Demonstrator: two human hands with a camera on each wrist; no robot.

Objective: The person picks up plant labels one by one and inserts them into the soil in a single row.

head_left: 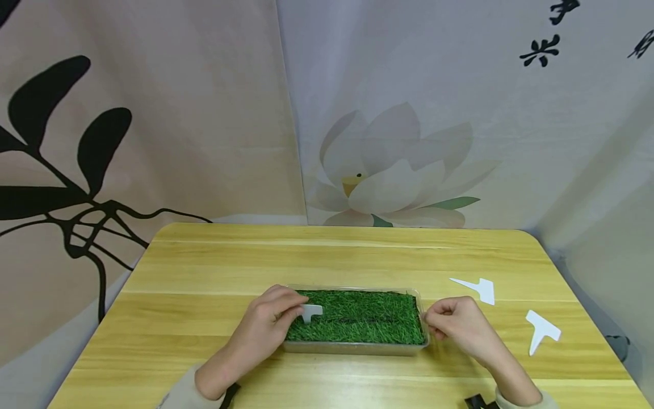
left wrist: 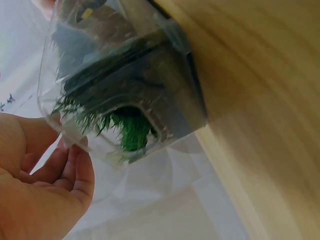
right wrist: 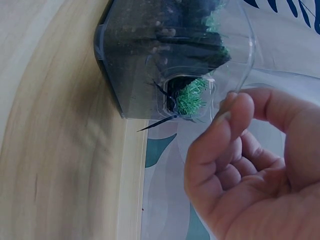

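Observation:
A clear plastic box (head_left: 352, 348) with artificial green grass (head_left: 368, 318) on top stands near the table's front. At its left end my left hand (head_left: 267, 321) pinches a white T-shaped plant label (head_left: 312, 311) between thumb and forefinger, over the grass. The label's lower tip is hidden in the grass or by the fingers. In the left wrist view, the left hand (left wrist: 50, 175) is close to the box's rim, and the label is hard to make out. My right hand (head_left: 462, 325) pinches the rim at the right end; the right wrist view shows thumb and forefinger on it.
Two more white plant labels lie on the wooden table (head_left: 230, 261) to the right: one label (head_left: 482, 288) behind the right hand, another label (head_left: 541, 330) farther right. A printed curtain (head_left: 214, 113) hangs behind the table's back edge.

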